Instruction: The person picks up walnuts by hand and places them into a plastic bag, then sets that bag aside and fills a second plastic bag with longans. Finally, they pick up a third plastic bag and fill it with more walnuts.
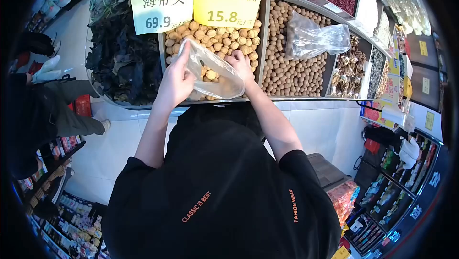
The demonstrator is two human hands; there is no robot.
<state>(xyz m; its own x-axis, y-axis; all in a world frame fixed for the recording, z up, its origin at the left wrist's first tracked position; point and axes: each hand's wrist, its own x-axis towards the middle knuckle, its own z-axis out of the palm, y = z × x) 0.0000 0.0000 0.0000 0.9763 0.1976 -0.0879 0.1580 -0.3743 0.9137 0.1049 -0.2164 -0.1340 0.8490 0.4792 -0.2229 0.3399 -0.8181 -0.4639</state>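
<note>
A clear plastic bag (pixel 222 75) hangs open over the bin of walnuts (pixel 217 36). My left hand (pixel 179 75) is closed on the bag's left edge, with its fingers pointing up. On the right side of the bin, my right hand (pixel 240 66) rests among the walnuts just beyond the bag's rim. Its fingers are bent down, and whether they hold a walnut is hidden. Behind the walnuts stand a pale green price card (pixel 161 8) and a yellow price card (pixel 227 5).
Dark dried seaweed (pixel 124 58) fills the left bin. Right of the walnuts lies a bin of small round brown goods (pixel 291 77) with a crumpled clear bag (pixel 318 36) on it. A person (pixel 71 101) stands at the far left, another (pixel 409 151) at the right.
</note>
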